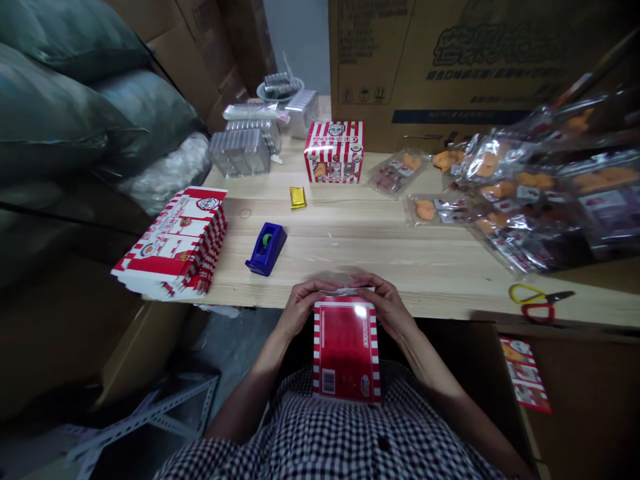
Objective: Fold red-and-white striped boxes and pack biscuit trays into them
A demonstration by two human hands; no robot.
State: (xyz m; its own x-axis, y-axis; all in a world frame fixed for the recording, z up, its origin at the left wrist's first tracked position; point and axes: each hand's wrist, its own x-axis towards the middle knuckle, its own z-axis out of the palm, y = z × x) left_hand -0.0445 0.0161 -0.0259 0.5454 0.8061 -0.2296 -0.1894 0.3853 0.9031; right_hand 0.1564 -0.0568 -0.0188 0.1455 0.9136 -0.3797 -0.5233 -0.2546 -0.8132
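A red box with striped red-and-white edges and a barcode (347,347) rests against my lap at the table's front edge. My left hand (301,303) grips its far left corner, fingers curled over the top end. At the far right corner my right hand (387,303) holds the same end, thumb and fingers bent around it. Between the hands a whitish flap shows at that end; its details are blurred. A blue tape dispenser (267,249) with a green core stands on the table ahead of my left hand.
Flattened striped cartons (177,233) are stacked at left. Behind stand a finished-looking striped box (335,152), a gold packet (297,198) and clear plastic trays (240,152). Bagged orange items (500,187) pile up at right, near scissors (543,300). A large carton (450,67) blocks the back.
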